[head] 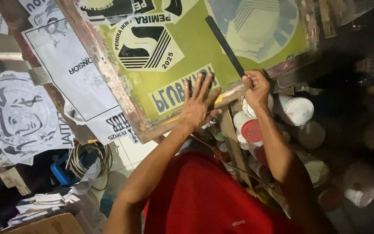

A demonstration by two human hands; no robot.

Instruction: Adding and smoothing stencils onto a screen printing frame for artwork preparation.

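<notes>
Beneath the wooden screen frame [109, 73], lidded paint tubs [297, 110] stand clustered, contents hidden.

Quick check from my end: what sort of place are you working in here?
Most likely a small screen-printing workshop. A wood-framed printing screen lies under the left hand, printed paper sheets are scattered to the side, and lidded paint tubs crowd the floor.

Green-coated wooden screen frame [122, 93] tilted, black strip [224, 44] lying across it.

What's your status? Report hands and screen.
Left hand flat on green screen. Right hand gripping black strip at frame edge. Paint tubs below.
</notes>
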